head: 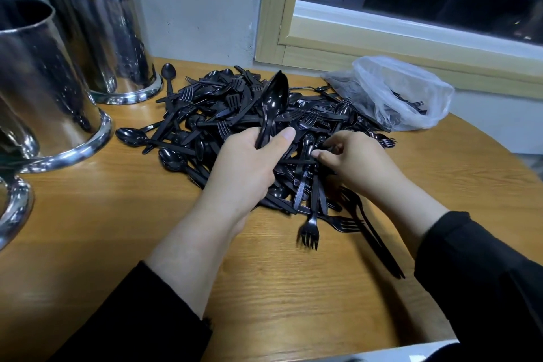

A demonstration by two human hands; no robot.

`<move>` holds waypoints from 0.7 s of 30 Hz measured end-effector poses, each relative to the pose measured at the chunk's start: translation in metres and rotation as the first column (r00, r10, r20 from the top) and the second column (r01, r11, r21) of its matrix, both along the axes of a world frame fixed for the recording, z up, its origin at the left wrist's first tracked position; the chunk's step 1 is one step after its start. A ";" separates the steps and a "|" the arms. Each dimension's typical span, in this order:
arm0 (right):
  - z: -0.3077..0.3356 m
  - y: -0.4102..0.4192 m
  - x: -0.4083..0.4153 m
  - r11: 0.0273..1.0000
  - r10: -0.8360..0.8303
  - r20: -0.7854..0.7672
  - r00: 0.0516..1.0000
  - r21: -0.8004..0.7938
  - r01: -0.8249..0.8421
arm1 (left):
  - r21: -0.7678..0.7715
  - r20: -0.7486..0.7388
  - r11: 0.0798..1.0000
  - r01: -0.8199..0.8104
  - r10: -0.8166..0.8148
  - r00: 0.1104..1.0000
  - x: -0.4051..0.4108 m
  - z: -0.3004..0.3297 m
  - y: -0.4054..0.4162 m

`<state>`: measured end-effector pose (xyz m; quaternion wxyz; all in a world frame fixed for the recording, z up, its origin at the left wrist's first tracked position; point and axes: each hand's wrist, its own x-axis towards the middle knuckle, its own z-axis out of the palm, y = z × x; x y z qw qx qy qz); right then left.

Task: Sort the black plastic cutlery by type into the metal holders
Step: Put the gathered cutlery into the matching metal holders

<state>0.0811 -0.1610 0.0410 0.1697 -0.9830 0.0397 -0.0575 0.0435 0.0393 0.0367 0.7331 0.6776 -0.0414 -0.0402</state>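
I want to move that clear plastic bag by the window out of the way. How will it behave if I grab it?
The plastic bag looks thin and crumpled, so it will probably go floppy and sag. Its mouth gapes toward the table edge with a few forks inside; they could well slide out. It seems light.

you are looking down at a round wooden table [97, 232] taking up most of the view. at about two o'clock a crumpled clear plastic bag [393, 91] is lying on it, its mouth facing right. at one o'clock a pale wood-framed window [338, 35] is showing darkness outside, and at twelve o'clock a white wall [199, 3] is standing behind.
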 end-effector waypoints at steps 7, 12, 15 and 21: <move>-0.014 0.008 0.012 0.997 -0.070 -0.037 0.997 0.035 0.071 | 0.020 -0.003 0.999 0.038 -0.038 0.999 0.000 0.001 0.000; -0.017 0.009 0.015 0.990 -0.097 -0.069 0.993 0.099 0.103 | 0.047 0.004 0.999 0.024 -0.024 1.000 0.000 0.001 0.001; -0.015 0.004 0.013 0.967 -0.141 0.001 0.990 0.216 0.137 | 0.080 0.006 0.997 0.012 -0.012 1.000 0.000 0.001 0.001; 0.019 -0.002 -0.007 0.820 -0.219 0.241 0.945 0.570 0.045 | 0.155 0.082 0.988 0.009 -0.022 0.996 -0.001 0.001 0.000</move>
